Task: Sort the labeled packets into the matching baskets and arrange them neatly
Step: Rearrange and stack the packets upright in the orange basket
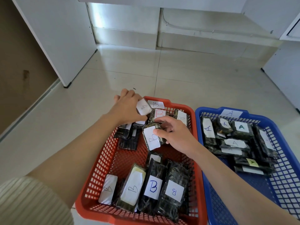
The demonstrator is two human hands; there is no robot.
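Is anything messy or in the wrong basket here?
Nothing looks misplaced: every label I can read matches its basket. The far end of the red basket is messy, though, with packets tilted and overlapping, unlike the neat near row. Packets in the blue basket also lie piled at crooked angles.

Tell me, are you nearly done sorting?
Nearly. Done: B packets are in the red basket, A packets in the blue basket, and the near B row is neat. In hand: left hand grips one B packet, right hand another. Left: tidying the far B pile and the jumbled A packets.
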